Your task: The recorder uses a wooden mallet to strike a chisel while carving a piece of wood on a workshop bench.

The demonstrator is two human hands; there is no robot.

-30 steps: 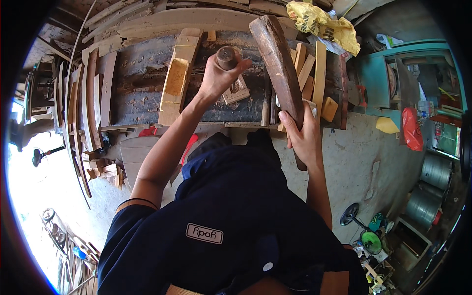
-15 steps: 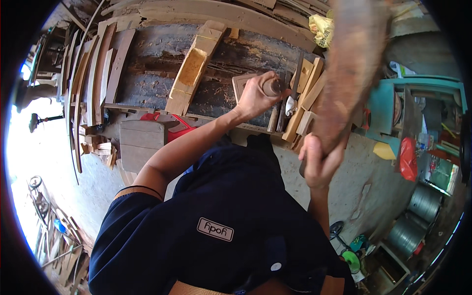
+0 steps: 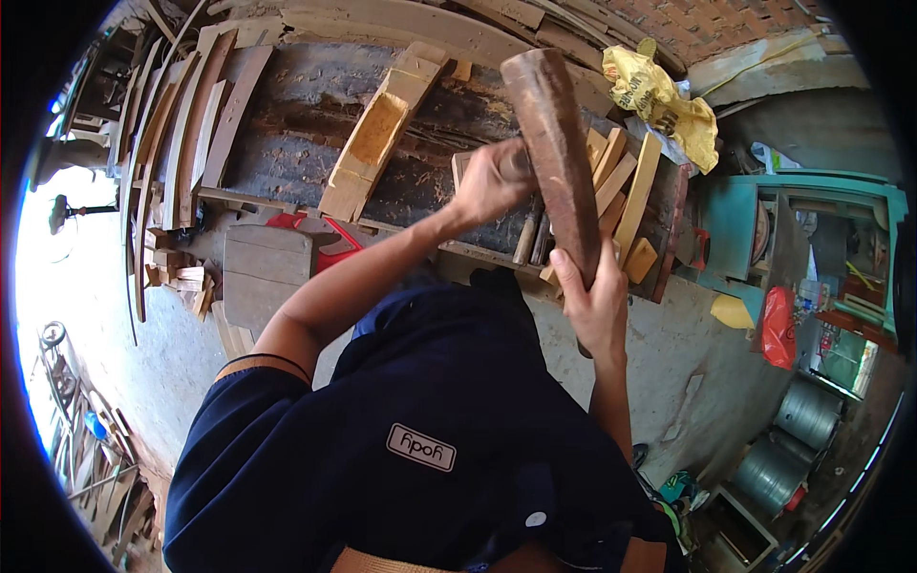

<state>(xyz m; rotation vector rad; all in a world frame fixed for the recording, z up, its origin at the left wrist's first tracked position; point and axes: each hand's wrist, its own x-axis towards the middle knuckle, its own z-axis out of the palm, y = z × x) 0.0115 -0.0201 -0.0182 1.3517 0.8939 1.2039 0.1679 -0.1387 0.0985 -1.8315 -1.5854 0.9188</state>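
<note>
My right hand [image 3: 592, 301] grips the lower end of a thick brown wooden club [image 3: 554, 153], which stands raised over the workbench [image 3: 306, 134]. Just left of the club, my left hand [image 3: 492, 181] is closed around a dark tool handle [image 3: 521, 162] above a small pale wood block [image 3: 463, 167]. The handle's tip is hidden by the hand. A hollowed-out yellow wood piece [image 3: 377, 134] lies on the bench to the left.
Several pale wood offcuts [image 3: 626, 191] lean at the bench's right end beside a yellow plastic bag [image 3: 664, 100]. Curved planks [image 3: 181, 143] stack at the left. A teal cabinet [image 3: 793, 239], a red bag [image 3: 778, 325] and metal drums [image 3: 798, 439] stand on the right.
The club has swung back up and left, sharp again over the bench. My left hand shifted slightly right with the tool handle. The view tilted toward the bench.
</note>
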